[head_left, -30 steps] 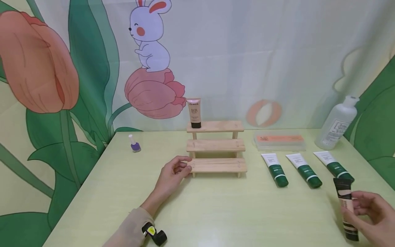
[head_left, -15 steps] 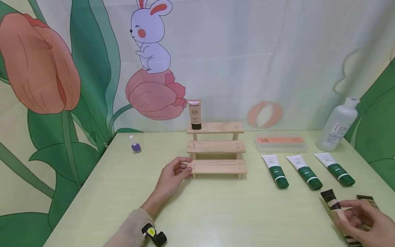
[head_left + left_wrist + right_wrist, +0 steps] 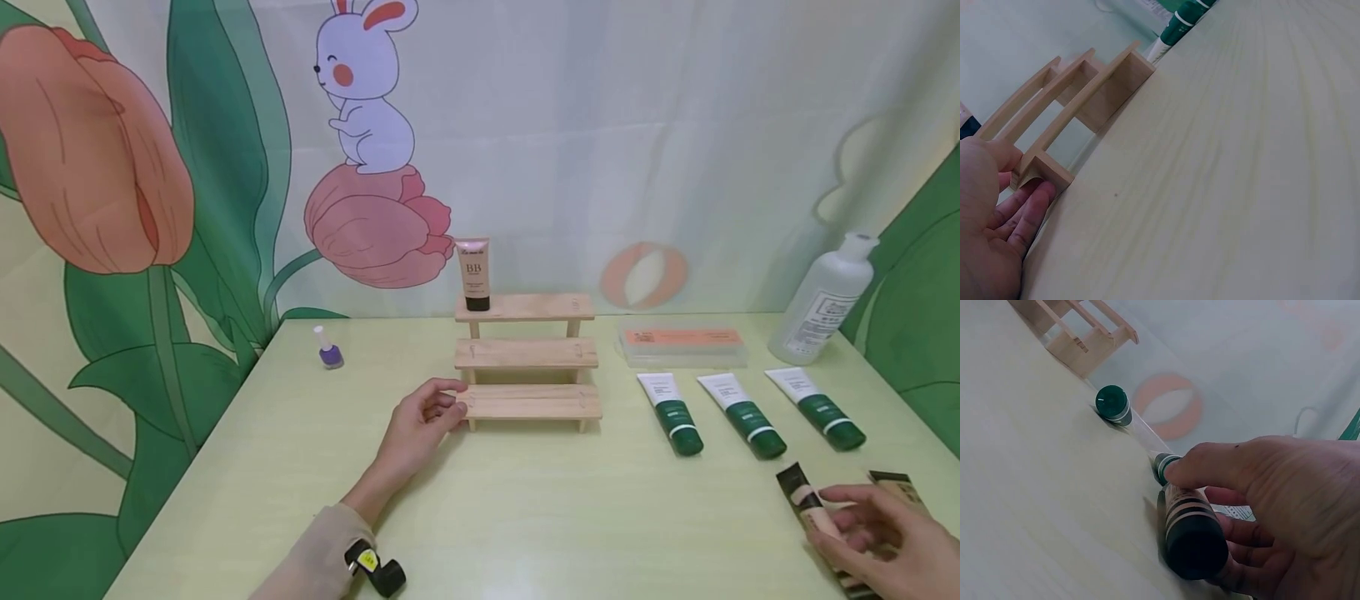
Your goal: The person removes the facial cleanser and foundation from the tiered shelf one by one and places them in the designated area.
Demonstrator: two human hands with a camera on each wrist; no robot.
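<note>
My left hand point(image 3: 420, 425) pinches the left end of the lowest step of a three-tier wooden stand point(image 3: 528, 404); in the left wrist view the thumb lies over the step and fingers reach beneath it. At lower right my right hand point(image 3: 885, 533) holds a slim beige-and-black cosmetic tube point(image 3: 821, 521) between thumb and fingers, its black end tilted up-left. From the right wrist view the tube's round black cap point(image 3: 1196, 547) faces the camera, close over the table. A second beige-and-black tube point(image 3: 900, 486) lies partly hidden behind that hand. A BB cream tube point(image 3: 475, 275) stands on the top step.
Several green-and-white tubes, such as the nearest-left tube point(image 3: 671, 414), lie right of the stand. Behind them are a clear flat case point(image 3: 682, 346) and a white bottle point(image 3: 822, 300). A purple nail polish bottle point(image 3: 327, 350) stands at the left. A printed curtain point(image 3: 540, 150) hangs behind the table.
My right hand has brought the beige-and-black tube down and slightly left, uncovering the end of the rightmost green tube. A second beige-and-black tube has come into view. My left hand has stayed put.
</note>
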